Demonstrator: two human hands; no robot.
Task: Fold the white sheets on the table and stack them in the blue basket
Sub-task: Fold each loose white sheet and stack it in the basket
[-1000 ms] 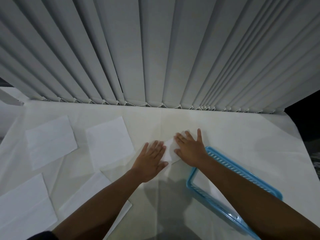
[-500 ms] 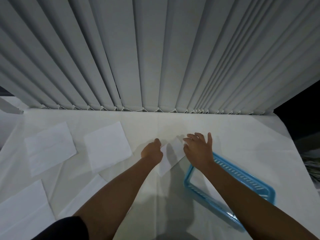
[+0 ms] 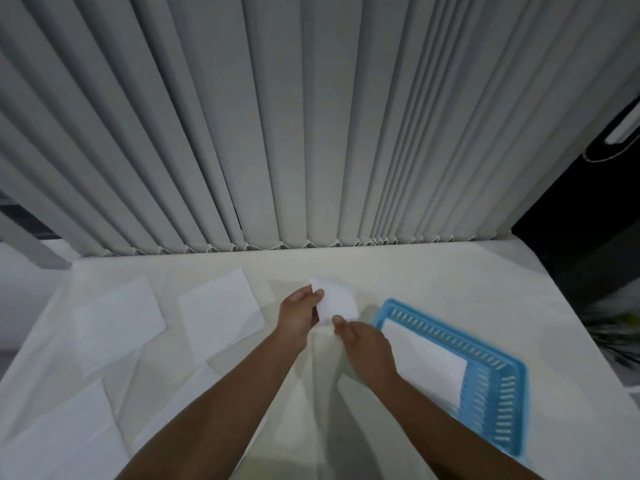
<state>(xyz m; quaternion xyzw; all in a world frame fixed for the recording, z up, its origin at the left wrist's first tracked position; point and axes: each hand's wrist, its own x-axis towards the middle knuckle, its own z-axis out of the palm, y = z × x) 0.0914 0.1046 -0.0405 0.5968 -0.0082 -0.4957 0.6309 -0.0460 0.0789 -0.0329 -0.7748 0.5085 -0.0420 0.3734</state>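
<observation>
A person's two bare hands hold a small folded sheet [image 3: 338, 300] raised off the white-covered table [image 3: 433, 275], over its middle and toward the far edge. The left hand [image 3: 298, 315] pinches the sheet's left edge, thumb and fingers [image 3: 319, 294] closed on it. The right hand [image 3: 365, 346] grips the near edge, thumb on top and the remaining fingers curled beneath, out of sight. Just right of the hands, toward the table's right edge, lies the blue basket [image 3: 500, 415], set at an angle, with a white sheet [image 3: 424, 367] flat on its floor. Four flat sheets [image 3: 220, 313] are spread over the table's left half: two side by side toward the far edge, two more toward the near-left corner, one of them partly hidden by the left forearm. Grey vertical blinds [image 3: 311, 116] hang along the table's far edge.
</observation>
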